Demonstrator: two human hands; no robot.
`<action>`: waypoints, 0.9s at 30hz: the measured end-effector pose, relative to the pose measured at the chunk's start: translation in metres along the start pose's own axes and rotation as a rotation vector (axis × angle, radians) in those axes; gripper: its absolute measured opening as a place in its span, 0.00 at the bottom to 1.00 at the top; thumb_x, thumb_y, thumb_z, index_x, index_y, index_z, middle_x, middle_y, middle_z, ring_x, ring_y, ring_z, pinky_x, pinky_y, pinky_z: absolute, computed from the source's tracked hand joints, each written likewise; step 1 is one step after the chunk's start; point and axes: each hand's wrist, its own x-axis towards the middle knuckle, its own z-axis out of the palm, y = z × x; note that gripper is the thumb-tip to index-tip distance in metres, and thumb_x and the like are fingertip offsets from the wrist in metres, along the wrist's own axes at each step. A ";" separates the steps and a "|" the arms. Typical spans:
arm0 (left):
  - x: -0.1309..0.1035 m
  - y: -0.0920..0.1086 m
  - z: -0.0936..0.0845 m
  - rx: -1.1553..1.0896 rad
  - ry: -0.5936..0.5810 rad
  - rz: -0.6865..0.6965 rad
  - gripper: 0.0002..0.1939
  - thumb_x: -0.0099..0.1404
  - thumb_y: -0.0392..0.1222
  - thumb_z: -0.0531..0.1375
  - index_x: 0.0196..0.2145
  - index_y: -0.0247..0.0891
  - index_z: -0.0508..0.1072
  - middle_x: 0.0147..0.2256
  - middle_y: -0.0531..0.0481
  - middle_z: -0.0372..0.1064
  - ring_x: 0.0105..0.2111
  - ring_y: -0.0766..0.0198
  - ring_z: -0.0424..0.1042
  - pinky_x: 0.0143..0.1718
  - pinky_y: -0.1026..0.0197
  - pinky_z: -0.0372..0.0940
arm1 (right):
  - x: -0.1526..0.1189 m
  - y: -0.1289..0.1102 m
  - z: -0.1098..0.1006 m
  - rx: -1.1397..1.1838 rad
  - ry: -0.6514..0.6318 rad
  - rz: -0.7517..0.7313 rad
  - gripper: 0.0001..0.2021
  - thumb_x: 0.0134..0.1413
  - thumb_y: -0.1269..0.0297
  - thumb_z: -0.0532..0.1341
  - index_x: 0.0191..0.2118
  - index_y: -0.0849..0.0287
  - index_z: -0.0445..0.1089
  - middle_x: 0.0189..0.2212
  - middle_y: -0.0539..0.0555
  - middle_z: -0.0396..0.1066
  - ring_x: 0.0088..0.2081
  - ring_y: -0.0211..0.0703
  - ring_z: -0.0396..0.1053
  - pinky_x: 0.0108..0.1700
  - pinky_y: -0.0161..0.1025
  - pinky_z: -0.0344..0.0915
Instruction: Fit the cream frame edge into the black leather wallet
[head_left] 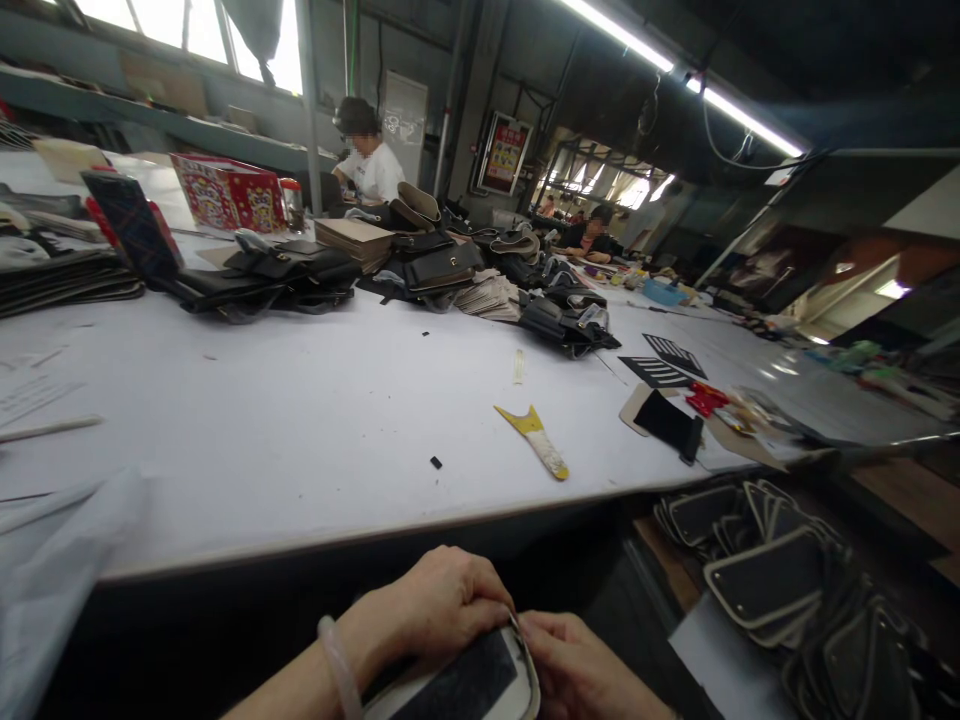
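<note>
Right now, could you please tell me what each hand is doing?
Left hand: closed on the rimmed dark panel.
Right hand: fingers pinching the same panel's rim.

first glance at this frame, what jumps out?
Both hands, left hand and right hand, pinch a dark flat piece with a pale rim at the bottom edge, below the white table. A yellow scraper lies mid-table, and a stack of similar rimmed pieces sits lower right.

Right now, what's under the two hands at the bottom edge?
A dark panel with a pale rim, pinched at its top edge by the left hand and right hand. Its lower part is cut off by the frame, and whatever lies beneath it is covered.
</note>
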 end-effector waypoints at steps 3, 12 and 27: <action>-0.001 0.001 -0.002 0.005 -0.006 0.008 0.12 0.66 0.40 0.57 0.40 0.47 0.80 0.39 0.55 0.78 0.40 0.64 0.75 0.43 0.67 0.64 | -0.002 -0.009 0.005 -0.001 -0.018 0.039 0.27 0.45 0.40 0.69 0.29 0.59 0.62 0.15 0.39 0.49 0.14 0.26 0.44 0.17 0.30 0.43; -0.002 0.001 0.000 0.027 -0.009 0.012 0.12 0.63 0.39 0.58 0.41 0.47 0.80 0.39 0.53 0.78 0.39 0.60 0.76 0.43 0.64 0.65 | 0.003 -0.022 0.002 -0.292 -0.024 0.130 0.30 0.43 0.35 0.67 0.30 0.62 0.65 0.14 0.41 0.54 0.12 0.27 0.49 0.14 0.27 0.48; -0.025 0.018 -0.027 -0.057 -0.040 -0.175 0.26 0.59 0.47 0.58 0.55 0.41 0.72 0.46 0.38 0.76 0.44 0.41 0.75 0.45 0.43 0.69 | 0.007 -0.073 0.032 -0.766 -0.051 0.349 0.16 0.48 0.50 0.63 0.25 0.59 0.64 0.15 0.46 0.59 0.14 0.29 0.55 0.15 0.25 0.57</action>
